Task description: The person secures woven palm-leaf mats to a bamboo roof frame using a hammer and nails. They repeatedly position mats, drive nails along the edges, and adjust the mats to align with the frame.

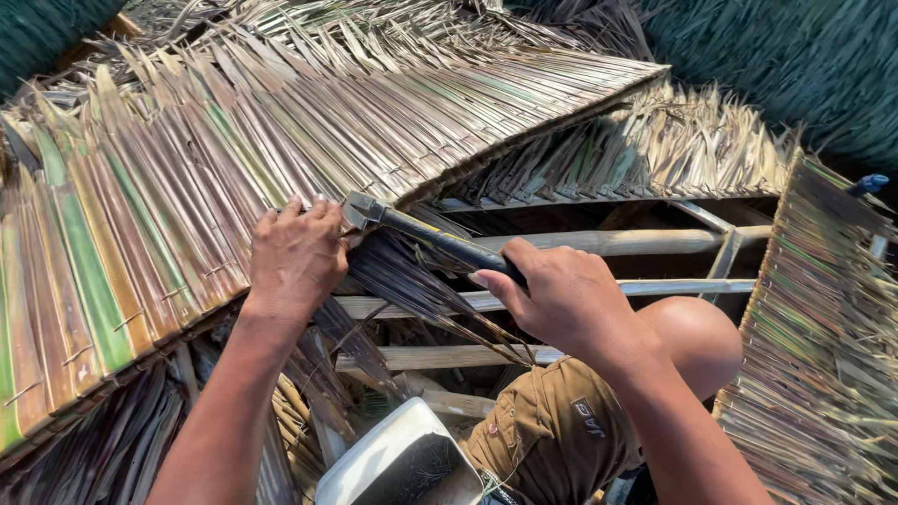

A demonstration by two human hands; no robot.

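we see our right hand (566, 295) in the middle of the frame, fingers wrapped tight around the dark handle of a hammer (426, 234). the hammer runs up and to the left from that fist, and its metal head sits just left of centre, at the lower edge of a thatch panel (187, 178). our left hand (297, 254) lies left of centre, palm down and fingers spread flat on that same edge, its fingertips right beside the hammer head; it presses on the leaves and grasps nothing that we can make out. the panel, of dry brown and green leaf strips, fills the upper left and slopes down to the left edge. below the hands, dark loose leaves (421, 290) hang over pale wooden battens (449, 357) that cross the centre. a second panel (818, 355) stands along the right edge. our bare knee (697, 341) and brown shorts (552, 430) show at lower centre right, with a white container (398, 458) at the bottom edge.
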